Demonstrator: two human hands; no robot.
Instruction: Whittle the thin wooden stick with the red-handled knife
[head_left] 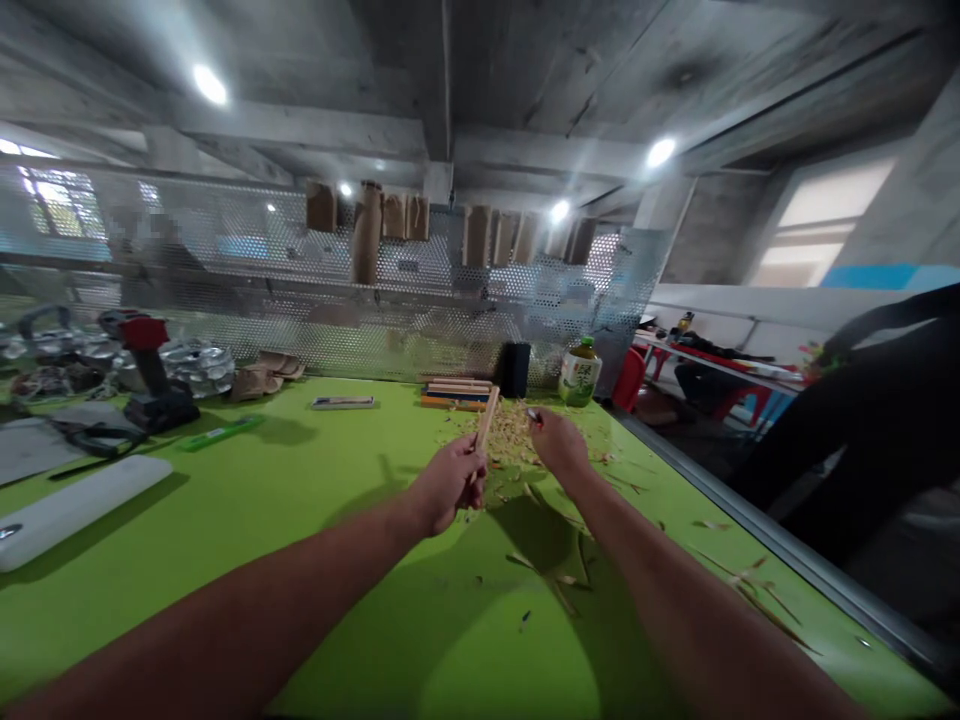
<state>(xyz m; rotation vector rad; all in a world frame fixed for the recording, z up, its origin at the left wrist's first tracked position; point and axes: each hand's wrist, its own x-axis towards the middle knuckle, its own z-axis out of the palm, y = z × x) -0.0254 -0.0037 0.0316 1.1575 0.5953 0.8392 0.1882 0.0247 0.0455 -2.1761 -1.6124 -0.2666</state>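
Fingers [475, 464] clenched! Over the green worktop [262, 480], the left hand [442, 486] grips a wooden strip [489, 413] low down, apparently keeping its upper length exposed; the right hand [561, 446], just apart, pinches a small metal-tipped tool [532, 414] near pale shavings [513, 441].

Dial centred between left hand [450, 480] and right hand [559, 443]. Toward 9, wide open stretch of green bench [262, 490], up to long white rounded block [86, 512]. Red-and-black cordless drill [150, 370] stands tall near 10. At 11, low stack of wooden sticks [456, 396]; at 12, black upright block [516, 370]; near 1, green-capped bottle [580, 374], narrow gap between last two. Perforated metal screen [420, 335] walls off 12. Forearms cross 4 and 8; open room between at 6.
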